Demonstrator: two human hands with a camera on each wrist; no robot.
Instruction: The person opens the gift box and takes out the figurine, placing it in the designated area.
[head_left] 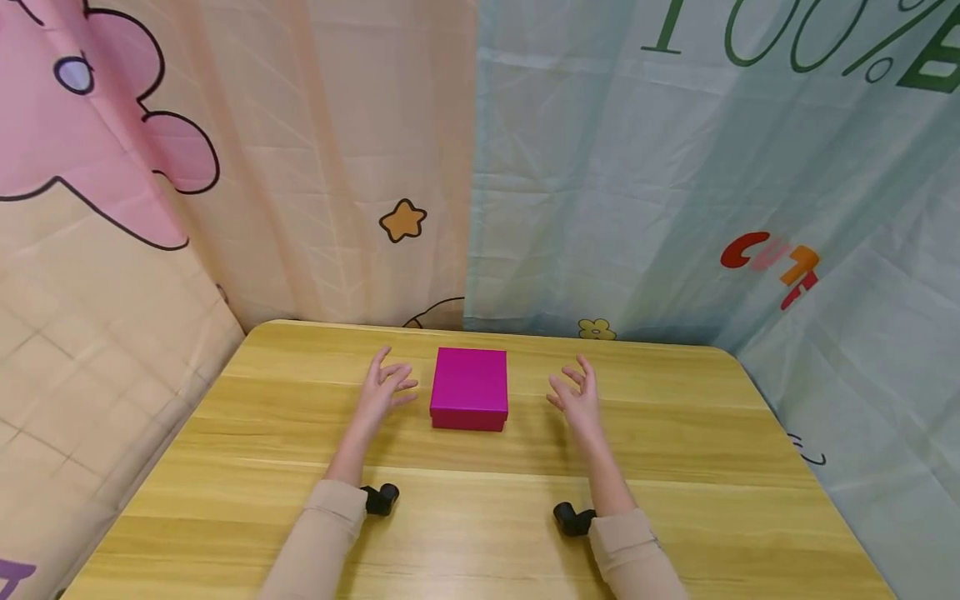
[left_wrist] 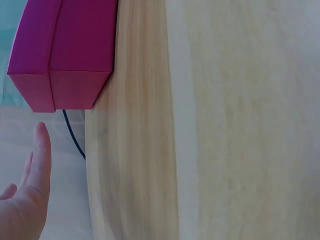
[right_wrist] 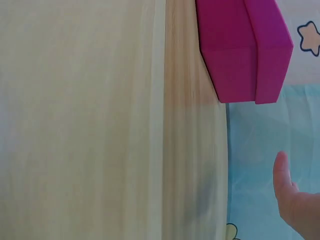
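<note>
A magenta lidded box (head_left: pixel 470 381) stands on the wooden table between the two hands, its lid on. To its left, my left hand (head_left: pixel 382 388) hovers with fingers spread and relaxed, apart from the box. On the other side my right hand (head_left: pixel 578 395) is also held off the box, fingers loosely bent and holding nothing. The left wrist view has the box (left_wrist: pixel 65 55) at the upper left, beyond the fingertips of the left hand (left_wrist: pixel 30 200). In the right wrist view the box (right_wrist: pixel 240 55) appears at the top, with the right hand (right_wrist: pixel 292 197) below it.
The wooden table (head_left: pixel 465 517) has rounded far corners. Printed curtains, one peach (head_left: pixel 337 150) and one light blue (head_left: pixel 585 183), hang right behind its far edge. Black wrist cameras (head_left: pixel 381 500) sit at both cuffs. A thin dark line (left_wrist: pixel 72 134) shows beyond the table edge in the left wrist view.
</note>
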